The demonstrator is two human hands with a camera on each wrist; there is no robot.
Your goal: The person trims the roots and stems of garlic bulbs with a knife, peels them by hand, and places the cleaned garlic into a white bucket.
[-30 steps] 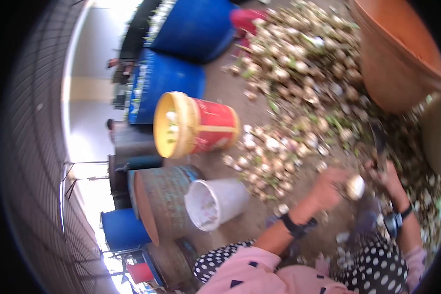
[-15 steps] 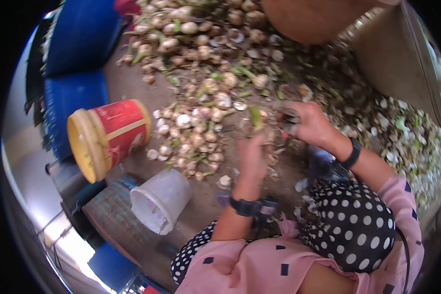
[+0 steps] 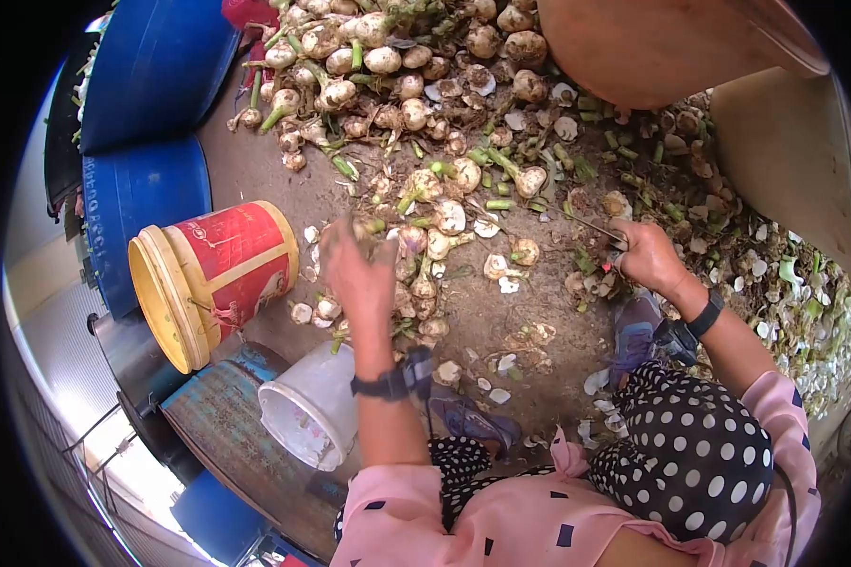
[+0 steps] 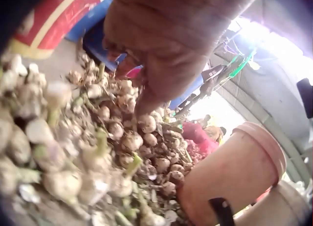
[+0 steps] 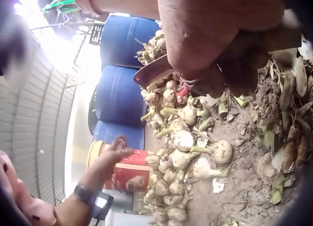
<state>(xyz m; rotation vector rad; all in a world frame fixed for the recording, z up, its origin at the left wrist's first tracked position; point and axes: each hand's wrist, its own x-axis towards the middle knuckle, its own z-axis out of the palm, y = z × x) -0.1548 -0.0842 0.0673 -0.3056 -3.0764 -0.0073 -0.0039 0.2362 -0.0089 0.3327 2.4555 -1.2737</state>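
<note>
My left hand (image 3: 361, 283) reaches over the near heap of garlic bulbs (image 3: 414, 240), fingers loosely bent and blurred, with no bulb visible in it. In the right wrist view the same left hand (image 5: 115, 155) appears before the yellow and red bucket. My right hand (image 3: 651, 257) grips a knife, held low over the ground to the right of the heap. The knife's blade (image 5: 154, 71) sticks out past the fingers in the right wrist view, its handle hidden by the palm. Pale bulbs with cut green stems lie between the hands.
A larger garlic heap (image 3: 407, 61) lies farther off. The yellow and red bucket (image 3: 246, 255) and a white bucket (image 3: 326, 392) stand on the left. Blue drums (image 3: 151, 208) line the far left. An orange tub (image 3: 671, 47) is at the back right, with trimmings (image 3: 775, 302) spread below.
Both hands were close together, with a white bulb in the left hand. Now the left hand is empty-looking and farther left, over the heap; the right still holds the knife. The head view has turned.
</note>
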